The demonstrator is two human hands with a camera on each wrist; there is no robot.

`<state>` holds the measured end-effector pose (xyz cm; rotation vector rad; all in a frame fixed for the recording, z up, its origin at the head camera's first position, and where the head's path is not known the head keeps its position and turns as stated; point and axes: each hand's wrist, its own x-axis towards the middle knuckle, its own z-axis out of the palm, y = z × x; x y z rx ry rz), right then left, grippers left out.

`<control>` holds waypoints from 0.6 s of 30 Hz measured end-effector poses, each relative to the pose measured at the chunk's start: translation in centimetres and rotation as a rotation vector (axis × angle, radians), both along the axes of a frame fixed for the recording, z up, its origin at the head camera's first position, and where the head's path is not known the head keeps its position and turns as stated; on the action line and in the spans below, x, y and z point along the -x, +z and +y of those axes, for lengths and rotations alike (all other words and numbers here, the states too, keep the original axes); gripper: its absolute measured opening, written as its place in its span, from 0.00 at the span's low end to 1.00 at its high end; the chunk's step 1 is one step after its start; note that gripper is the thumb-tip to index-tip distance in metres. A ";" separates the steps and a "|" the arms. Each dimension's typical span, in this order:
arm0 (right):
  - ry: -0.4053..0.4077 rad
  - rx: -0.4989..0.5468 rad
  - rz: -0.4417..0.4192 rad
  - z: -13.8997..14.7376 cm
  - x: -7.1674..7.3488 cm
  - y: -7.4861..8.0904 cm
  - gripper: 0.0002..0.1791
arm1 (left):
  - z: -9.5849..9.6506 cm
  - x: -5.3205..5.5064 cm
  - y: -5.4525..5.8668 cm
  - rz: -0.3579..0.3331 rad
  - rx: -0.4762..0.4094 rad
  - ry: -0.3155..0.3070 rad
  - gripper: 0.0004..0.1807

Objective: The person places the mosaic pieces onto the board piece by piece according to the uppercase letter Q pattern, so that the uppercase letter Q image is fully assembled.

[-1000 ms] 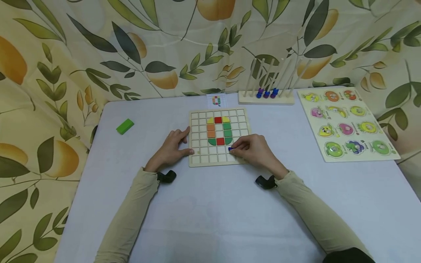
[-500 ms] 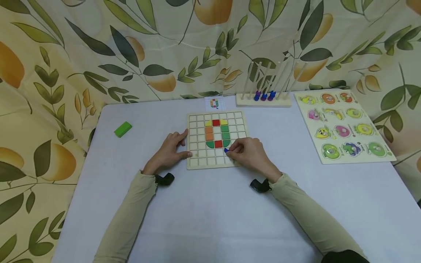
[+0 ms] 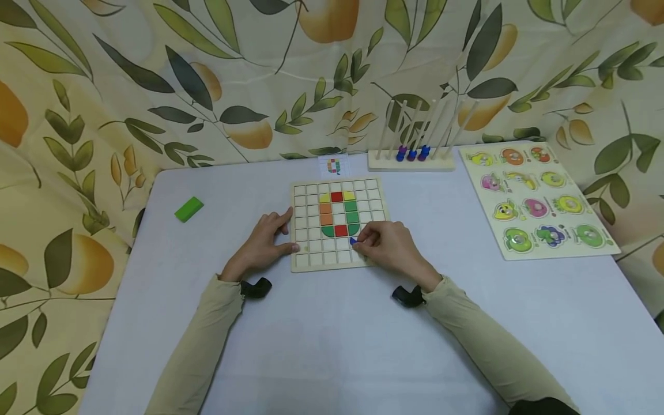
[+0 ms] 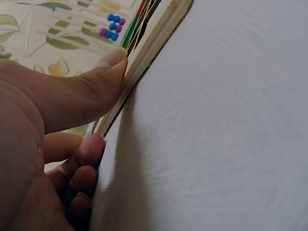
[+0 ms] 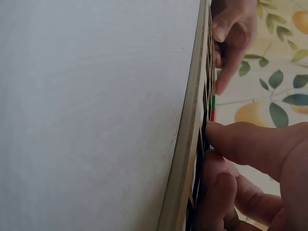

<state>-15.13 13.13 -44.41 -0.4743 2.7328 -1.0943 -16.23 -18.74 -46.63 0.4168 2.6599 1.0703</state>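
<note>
A square wooden grid board (image 3: 313, 260) lies flat on the white table. A ring of red, yellow, orange and green pieces fills some of its middle cells. Thumb and index finger of my left hand (image 3: 261, 241) are spread along the board's left edge; in the left wrist view the thumb (image 4: 91, 96) presses on the rim, its other fingers bent beside the edge. Between thumb and index finger my right hand (image 3: 390, 248) pinches a small blue piece (image 3: 353, 241), just below the ring's lower right green corner. The right hand covers the board's lower right corner.
Behind the board stands a small card (image 3: 334, 165) with a similar coloured ring pattern. A peg stand (image 3: 410, 163) with blue and purple beads is at the back. On the right lies a fruit puzzle board (image 3: 560, 255); a green block (image 3: 189, 209) lies at left.
The right hand has moved slightly left over the board with the blue piece, to just under the ring's lower right corner. The left hand stays at the edge; the head view has shifted a little.
</note>
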 end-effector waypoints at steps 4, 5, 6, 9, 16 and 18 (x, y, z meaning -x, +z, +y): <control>0.016 -0.015 -0.010 0.0 -0.1 0.1 0.08 | 0.0 0.0 0.1 0.007 0.003 -0.002 0.52; 0.021 -0.017 -0.011 0.0 -0.1 0.1 0.08 | 0.1 0.0 0.1 0.009 0.003 -0.002 0.52; 0.025 -0.020 -0.011 0.0 -0.1 0.1 0.08 | 0.1 0.0 0.2 0.011 0.004 -0.003 0.52; 0.031 -0.020 -0.014 0.1 -0.1 0.1 0.08 | 0.2 0.1 0.2 0.009 0.003 -0.002 0.52; 0.036 -0.011 -0.021 0.3 0.0 0.1 0.07 | 0.3 0.3 -0.2 0.007 0.001 -0.006 0.52; 0.037 -0.011 -0.023 0.3 0.0 0.0 0.07 | 0.3 0.3 -0.3 0.005 0.002 -0.010 0.52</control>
